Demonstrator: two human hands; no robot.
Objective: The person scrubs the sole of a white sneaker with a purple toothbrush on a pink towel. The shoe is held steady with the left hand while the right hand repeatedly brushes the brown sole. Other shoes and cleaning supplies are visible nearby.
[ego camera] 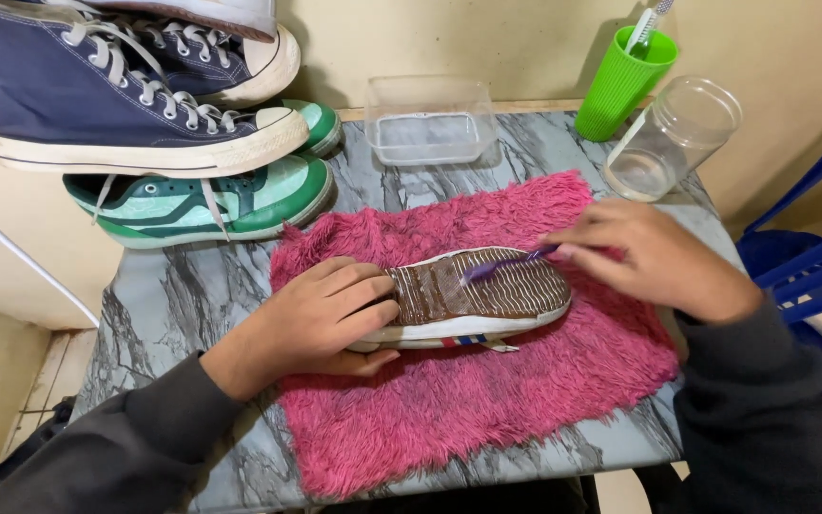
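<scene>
Left hand (321, 309) grips the upturned shoe (473, 300); right hand (654, 255) pinches a purple brush (506, 262) mid-sole, the sole looking still brown with dirt.

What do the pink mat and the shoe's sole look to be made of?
Pink mat: long-pile shaggy fabric, probably synthetic, judging by its matted tufts. Sole: brown rubber by the look, matte, with moulded ribbed tread and a white rim.

A grey marble-patterned tabletop (173, 295) carries a shaggy pink mat (487, 400) at its middle, green sneakers (211, 205) at the far left corner, a clear plastic tub (428, 122) along the far edge, and a green cup (623, 86) and tipped clear jar (673, 138) at the far right corner.
</scene>
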